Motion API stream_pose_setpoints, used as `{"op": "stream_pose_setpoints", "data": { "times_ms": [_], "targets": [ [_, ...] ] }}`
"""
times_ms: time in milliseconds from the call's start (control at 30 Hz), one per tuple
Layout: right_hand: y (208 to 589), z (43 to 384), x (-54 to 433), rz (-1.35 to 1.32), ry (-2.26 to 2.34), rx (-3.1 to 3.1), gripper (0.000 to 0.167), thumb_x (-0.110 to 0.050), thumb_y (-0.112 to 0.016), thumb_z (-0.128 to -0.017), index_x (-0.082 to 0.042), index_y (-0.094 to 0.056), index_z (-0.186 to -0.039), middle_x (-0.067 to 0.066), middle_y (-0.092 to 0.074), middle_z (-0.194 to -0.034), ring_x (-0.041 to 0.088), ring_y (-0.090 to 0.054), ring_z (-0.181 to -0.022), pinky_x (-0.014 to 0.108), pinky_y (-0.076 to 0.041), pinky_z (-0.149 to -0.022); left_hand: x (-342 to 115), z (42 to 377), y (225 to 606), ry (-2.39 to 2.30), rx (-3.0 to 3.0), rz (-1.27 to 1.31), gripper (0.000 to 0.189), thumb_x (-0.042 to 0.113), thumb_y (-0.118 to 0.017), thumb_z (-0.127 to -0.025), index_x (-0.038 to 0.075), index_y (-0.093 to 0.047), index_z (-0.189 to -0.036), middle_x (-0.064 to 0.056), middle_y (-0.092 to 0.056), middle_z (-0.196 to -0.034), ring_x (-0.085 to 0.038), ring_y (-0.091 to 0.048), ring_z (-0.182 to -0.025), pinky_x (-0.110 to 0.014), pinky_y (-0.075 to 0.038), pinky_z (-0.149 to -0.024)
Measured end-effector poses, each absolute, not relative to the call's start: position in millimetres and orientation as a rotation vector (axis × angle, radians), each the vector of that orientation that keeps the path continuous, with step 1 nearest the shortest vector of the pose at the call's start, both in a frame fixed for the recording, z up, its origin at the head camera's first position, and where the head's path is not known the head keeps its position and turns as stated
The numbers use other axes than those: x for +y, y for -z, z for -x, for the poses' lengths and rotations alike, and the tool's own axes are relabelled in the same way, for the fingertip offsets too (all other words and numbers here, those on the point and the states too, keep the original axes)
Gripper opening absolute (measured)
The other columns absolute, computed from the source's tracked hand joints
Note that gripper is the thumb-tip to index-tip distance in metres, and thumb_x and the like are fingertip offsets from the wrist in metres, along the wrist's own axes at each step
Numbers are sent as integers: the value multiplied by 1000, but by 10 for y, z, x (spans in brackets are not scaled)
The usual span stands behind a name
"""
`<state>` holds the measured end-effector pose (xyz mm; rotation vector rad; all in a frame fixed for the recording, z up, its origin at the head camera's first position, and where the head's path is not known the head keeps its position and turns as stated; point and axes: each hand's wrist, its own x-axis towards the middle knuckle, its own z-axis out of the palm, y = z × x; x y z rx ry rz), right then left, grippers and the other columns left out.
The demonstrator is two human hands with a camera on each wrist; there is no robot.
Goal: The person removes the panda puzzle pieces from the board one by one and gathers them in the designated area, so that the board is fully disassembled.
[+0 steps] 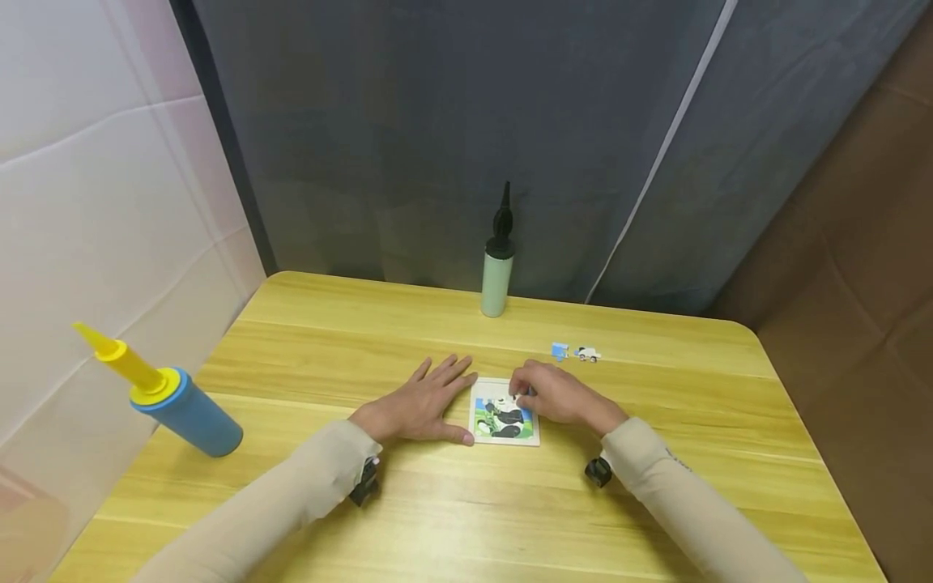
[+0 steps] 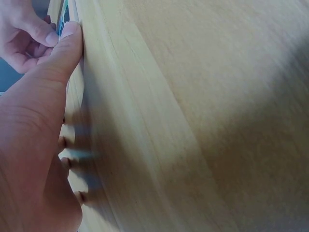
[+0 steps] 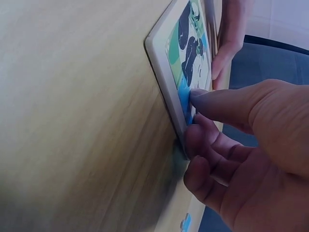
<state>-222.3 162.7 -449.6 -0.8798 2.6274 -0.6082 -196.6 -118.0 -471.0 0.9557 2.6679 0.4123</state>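
Note:
A small square panda jigsaw puzzle (image 1: pixel 504 431) in a pale frame lies flat on the table. My left hand (image 1: pixel 426 402) is spread on the tabletop to its left, with the thumb and index fingertips right at the frame's left edge. Over the upper right corner, my right hand (image 1: pixel 557 393) has its fingers curled. In the right wrist view its thumb (image 3: pixel 217 104) and index finger pinch at a blue puzzle piece (image 3: pixel 189 114) in that corner, largely hidden by the fingertips. Behind the right hand lie two loose puzzle pieces, one blue (image 1: pixel 560 351) and one mostly white (image 1: pixel 587 354).
A pale green hand pump (image 1: pixel 496 283) with a black nozzle stands at the table's back edge. Toward the left side is a blue hand pump (image 1: pixel 193 417) with a yellow top. Grey cloth (image 1: pixel 379 162) hangs behind the wooden table (image 1: pixel 466 518).

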Motion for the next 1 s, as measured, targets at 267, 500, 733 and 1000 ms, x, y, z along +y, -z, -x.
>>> {"op": "stream_pose_setpoints", "data": {
  "times_ms": [267, 500, 733, 1000],
  "targets": [
    [4478, 2238, 1610, 857, 590, 2612, 8, -10, -72, -100, -14, -74, -107, 3, -67, -106, 13, -62, -95, 35, -56, -86, -1176, 1966, 4709, -408, 2665, -947, 106, 74, -66, -93, 11, -28, -170, -13, -10, -182, -39, -9, -169, -67, -8, -135],
    [4479, 2228, 1594, 822, 628, 2612, 8, -7, -73, -100, -14, -73, -104, 5, -67, -107, 15, -61, -95, 35, -55, -85, -1180, 1962, 4701, -405, 2660, -938, 107, 74, -66, -93, 11, -28, -170, -13, -9, -182, -38, -8, -169, -67, -8, -135],
    [4494, 2187, 1611, 813, 668, 2636, 8, -9, -74, -100, -17, -72, -101, 5, -55, -112, 16, -53, -91, 32, -49, -79, -1175, 1963, 4710, -396, 2663, -944, 107, 75, -65, -92, 12, -28, -170, -13, -9, -182, -38, -8, -169, -67, -9, -135],
    [4527, 2150, 1599, 847, 680, 2672, 13, -6, -74, -99, -15, -67, -105, 4, -67, -113, 18, -61, -98, 38, -55, -86, -1176, 1964, 4714, -405, 2667, -944, 107, 75, -66, -92, 12, -28, -170, -13, -9, -182, -39, -9, -169, -67, -9, -135]
  ]
}}
